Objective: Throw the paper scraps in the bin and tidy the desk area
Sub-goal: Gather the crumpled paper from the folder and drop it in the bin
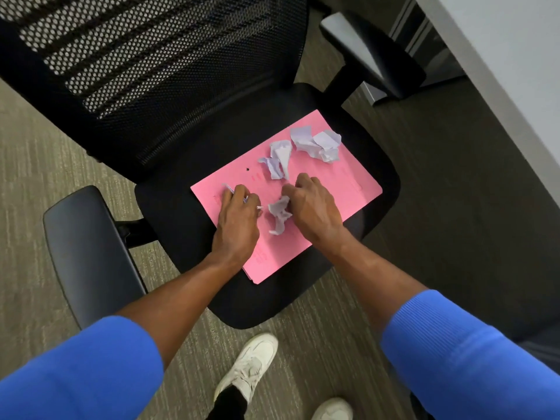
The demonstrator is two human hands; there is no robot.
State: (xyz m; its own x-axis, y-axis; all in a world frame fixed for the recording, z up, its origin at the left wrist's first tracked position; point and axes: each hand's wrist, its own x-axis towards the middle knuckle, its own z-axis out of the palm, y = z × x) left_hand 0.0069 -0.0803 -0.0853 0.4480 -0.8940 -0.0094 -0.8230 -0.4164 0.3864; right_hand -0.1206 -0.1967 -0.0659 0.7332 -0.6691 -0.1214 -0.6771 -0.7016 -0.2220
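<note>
**Both hands on scraps, pink folder on chair seat**

Blue sleeves (75, 368) fill the bottom corners, forearms bare past them. White shoes (248, 363) on carpet (27, 165) below the seat.

L hand (238, 219) lies knuckles-up on the folder's (342, 189) near-left part, fingers (239, 192) curled around a thin pale scrap (228, 188); bits of it show past fingertips and by the thumb. R hand (312, 207) just beside it, fingers bent down, thumb side touching a crumpled scrap (279, 214) lying between the two hands. Can't tell if R hand actually pinches it.

Two more crumpled scraps on the folder beyond the hands: mid one (278, 159) near R fingertips, bigger one (318, 144) at far corner.

Folder sits on black chair (169, 56) seat, mesh back upper left, armrests either side. White worktop (497, 53) edge at top right, apart from the chair.
</note>
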